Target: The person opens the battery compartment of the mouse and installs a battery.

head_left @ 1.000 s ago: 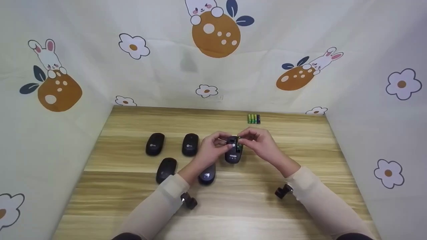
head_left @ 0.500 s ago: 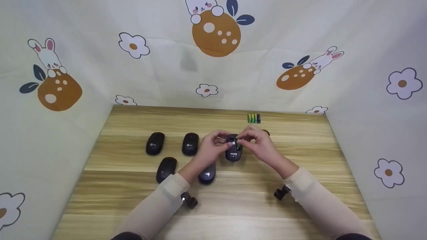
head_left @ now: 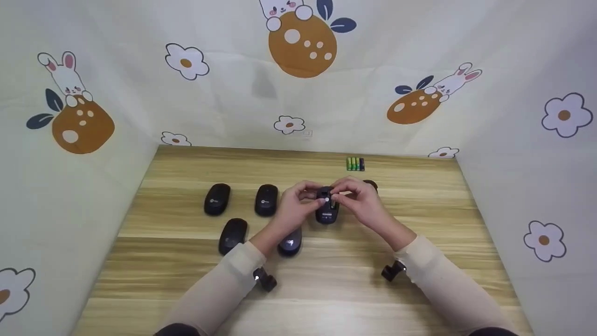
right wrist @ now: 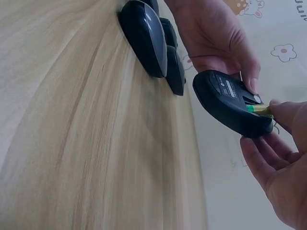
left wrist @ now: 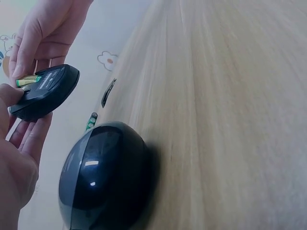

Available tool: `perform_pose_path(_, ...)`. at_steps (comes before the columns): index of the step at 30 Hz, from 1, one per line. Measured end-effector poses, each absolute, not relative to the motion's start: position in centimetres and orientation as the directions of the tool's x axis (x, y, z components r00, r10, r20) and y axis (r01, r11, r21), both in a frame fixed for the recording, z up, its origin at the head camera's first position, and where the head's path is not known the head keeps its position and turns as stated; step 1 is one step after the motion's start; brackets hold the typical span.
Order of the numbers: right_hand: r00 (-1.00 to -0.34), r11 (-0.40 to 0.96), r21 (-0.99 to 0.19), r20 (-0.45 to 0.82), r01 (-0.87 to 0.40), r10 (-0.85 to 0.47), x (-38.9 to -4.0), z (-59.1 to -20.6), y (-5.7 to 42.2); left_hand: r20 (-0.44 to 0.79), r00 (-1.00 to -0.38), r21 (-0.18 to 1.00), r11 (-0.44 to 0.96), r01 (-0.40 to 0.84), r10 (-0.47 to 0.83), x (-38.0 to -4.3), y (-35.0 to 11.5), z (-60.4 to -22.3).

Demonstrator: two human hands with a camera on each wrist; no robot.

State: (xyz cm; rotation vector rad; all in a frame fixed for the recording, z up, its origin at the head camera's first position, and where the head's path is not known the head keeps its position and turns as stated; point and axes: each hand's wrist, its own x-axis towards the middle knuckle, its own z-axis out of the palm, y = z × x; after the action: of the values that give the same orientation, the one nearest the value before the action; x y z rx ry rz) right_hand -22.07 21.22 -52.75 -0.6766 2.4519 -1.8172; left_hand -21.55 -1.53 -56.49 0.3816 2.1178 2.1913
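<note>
My left hand (head_left: pixel 294 205) grips a black computer mouse (head_left: pixel 326 217), held bottom up with its battery slot exposed. The thumb lies on the mouse's underside, the fingers beneath it. My right hand (head_left: pixel 361 200) pinches a green and yellow battery (right wrist: pixel 259 109) by one end. In the right wrist view, the battery's other end sits in the slot of the mouse (right wrist: pixel 230 108); some right fingers touch the mouse's side. A thin, dark curved piece (left wrist: pixel 108 92), which looks like a battery cover, lies on the table, partly hidden behind my right hand in the head view.
Several black mice, among them one at the far left (head_left: pixel 217 199) and one near my left wrist (head_left: pixel 290 243), stand on the wooden table (head_left: pixel 336 289). Several batteries (head_left: pixel 355 164) lie in a row near the back wall. Printed cloth walls (head_left: pixel 224 102) enclose the table.
My right hand has shifted slightly left over the mouse, and less of the battery shows in the head view. The dark piece behind that hand has come into sight.
</note>
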Motion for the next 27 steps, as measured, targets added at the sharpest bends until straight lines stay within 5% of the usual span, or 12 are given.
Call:
perform_pose_path(16, -0.901, 0.211, -0.898, 0.32, -0.387, -0.292, -21.8, -53.3, 21.2, 0.125, -0.973, 0.992, -0.046, 0.119, 0.195, -21.6, -1.3, -56.3)
perform_pose_path(27, -0.701, 0.365, -0.601, 0.564, -0.711, -0.437, -21.9, -54.5, 21.5, 0.117, -0.978, 0.991, -0.087, 0.103, 0.171, -21.8, -1.1, -56.0)
